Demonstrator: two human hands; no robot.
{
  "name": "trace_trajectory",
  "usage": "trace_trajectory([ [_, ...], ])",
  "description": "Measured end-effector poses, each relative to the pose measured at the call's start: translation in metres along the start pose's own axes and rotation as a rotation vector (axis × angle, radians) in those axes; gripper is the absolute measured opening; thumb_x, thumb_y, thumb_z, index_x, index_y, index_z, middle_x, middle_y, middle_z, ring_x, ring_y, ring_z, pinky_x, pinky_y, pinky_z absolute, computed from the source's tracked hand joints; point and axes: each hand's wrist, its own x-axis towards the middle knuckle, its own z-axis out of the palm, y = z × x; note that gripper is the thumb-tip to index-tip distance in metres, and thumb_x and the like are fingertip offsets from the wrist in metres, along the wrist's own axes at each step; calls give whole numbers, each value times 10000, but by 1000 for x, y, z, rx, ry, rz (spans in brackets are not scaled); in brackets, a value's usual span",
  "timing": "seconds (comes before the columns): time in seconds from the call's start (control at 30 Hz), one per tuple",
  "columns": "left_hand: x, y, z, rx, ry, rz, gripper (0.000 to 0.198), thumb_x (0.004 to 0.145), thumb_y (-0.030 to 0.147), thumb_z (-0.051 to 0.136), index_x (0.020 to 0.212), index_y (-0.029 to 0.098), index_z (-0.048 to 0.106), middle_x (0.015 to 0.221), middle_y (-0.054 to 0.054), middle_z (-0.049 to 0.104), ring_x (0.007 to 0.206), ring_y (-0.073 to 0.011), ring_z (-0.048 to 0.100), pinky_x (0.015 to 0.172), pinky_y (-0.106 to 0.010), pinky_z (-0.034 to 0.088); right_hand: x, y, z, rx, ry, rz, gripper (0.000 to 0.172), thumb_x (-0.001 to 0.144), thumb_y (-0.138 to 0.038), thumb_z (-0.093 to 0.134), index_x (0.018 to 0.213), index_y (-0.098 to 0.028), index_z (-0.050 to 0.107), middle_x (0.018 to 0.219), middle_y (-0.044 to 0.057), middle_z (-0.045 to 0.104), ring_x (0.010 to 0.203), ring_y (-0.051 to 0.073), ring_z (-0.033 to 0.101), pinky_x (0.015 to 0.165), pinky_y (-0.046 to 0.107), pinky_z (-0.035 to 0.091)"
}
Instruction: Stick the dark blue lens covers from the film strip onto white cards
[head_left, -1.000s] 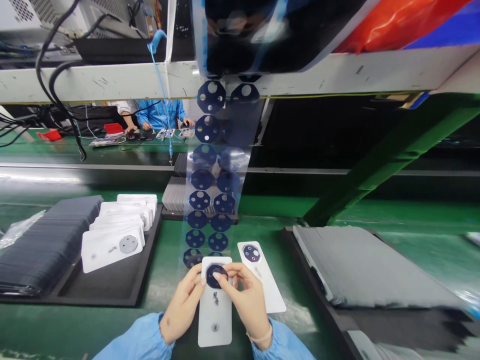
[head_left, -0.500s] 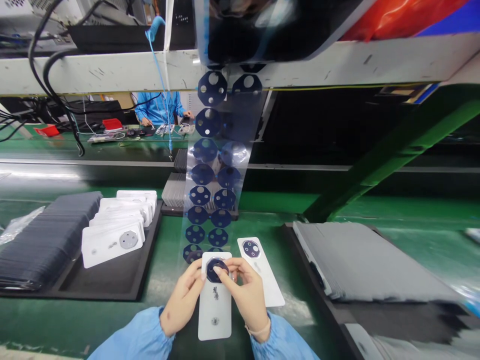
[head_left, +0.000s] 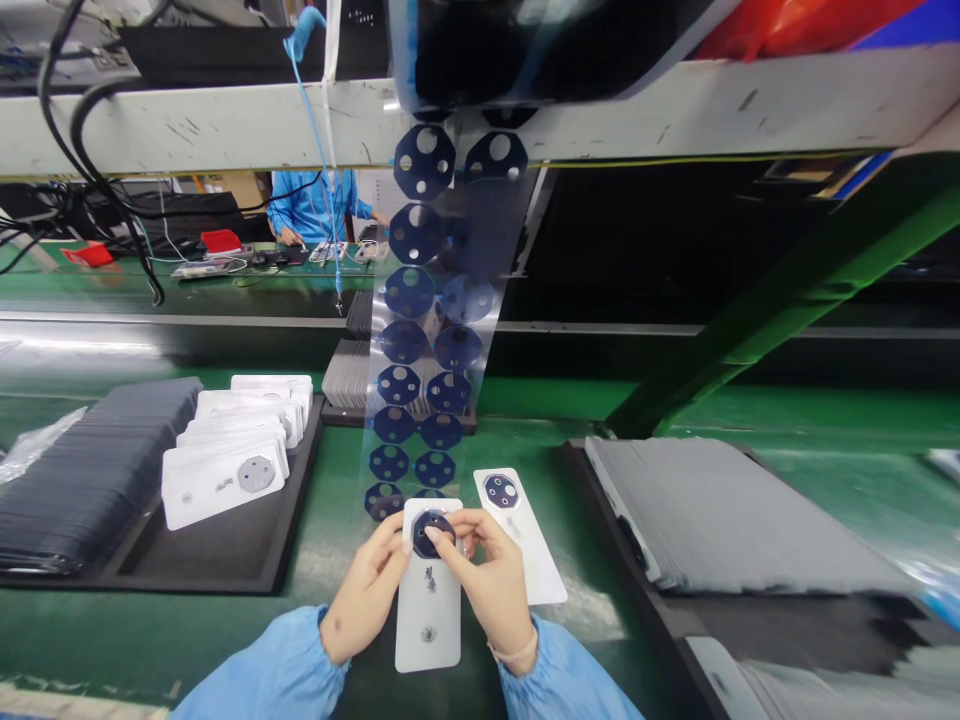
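Note:
A white phone back panel (head_left: pixel 429 610), with dark lettering and a small round emblem, is held upright lengthwise before me. My left hand (head_left: pixel 365 585) grips its upper left edge between thumb and fingers. At the panel's top sits a dark blue octagonal sticker (head_left: pixel 424 545) with holes in it. My right hand (head_left: pixel 491 575) is closed at the upper right, its thumb on the sticker and its index finger by the sticker's edge. Whether the sticker is fully stuck down I cannot tell. A second white panel (head_left: pixel 531 550) with a dark octagon lies right of my right hand.
A clear strip of octagonal stickers (head_left: pixel 418 380) hangs down in front of me. Left, a black tray (head_left: pixel 247 560) holds white panels (head_left: pixel 225 485) and a dark stack (head_left: pixel 97 470). Right stands a stack of grey sheets (head_left: pixel 735 520). Across the line sits a co-worker in blue (head_left: pixel 311 210).
The whole view has shifted slightly, with things a little higher in the picture. Both hands keep nearly the same hold on the panel and sticker.

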Motion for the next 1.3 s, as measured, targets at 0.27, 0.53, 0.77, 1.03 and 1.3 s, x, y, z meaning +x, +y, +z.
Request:
trace_trajectory([
  [0.27, 0, -8, 4, -100, 68, 0, 246, 877, 388, 630, 994, 190, 544, 921, -59, 750, 722, -151, 691, 611, -202, 504, -10, -2, 4, -248, 71, -260, 132, 788, -298, 712, 838, -227, 613, 847, 40, 574, 843, 222, 567, 746, 361, 472],
  [0.53, 2, -9, 2, -119, 109, -5, 339, 787, 370, 740, 930, 191, 489, 844, -40, 743, 709, -143, 689, 646, -217, 530, -10, 9, 7, -258, 202, -336, 677, 758, -333, 735, 1316, -225, 368, 1142, 103, 493, 906, 228, 505, 769, 381, 461],
  [0.77, 2, -7, 4, -86, 121, -22, 392, 706, 338, 810, 836, 197, 468, 791, -34, 731, 705, -148, 680, 639, -218, 528, -10, 2, 5, -168, -13, -110, 216, 797, -366, 687, 895, -224, 558, 836, 26, 582, 761, 198, 522, 695, 327, 440],
  [1.03, 1, -6, 8, -66, 128, -28, 380, 690, 316, 818, 862, 191, 502, 768, -14, 708, 658, -140, 653, 592, -218, 521, -7, -3, 5, 74, -122, 36, 281, 886, -452, 564, 746, -210, 548, 736, -2, 535, 721, 169, 523, 660, 267, 428],
  [1.3, 0, 2, 2, -166, 88, -44, 348, 760, 386, 754, 899, 175, 514, 780, -44, 737, 634, -170, 684, 595, -261, 545, 0, -2, -1, 163, -276, 57, 287, 921, -465, 500, 812, -206, 561, 768, -1, 545, 723, 162, 533, 656, 262, 467],
])
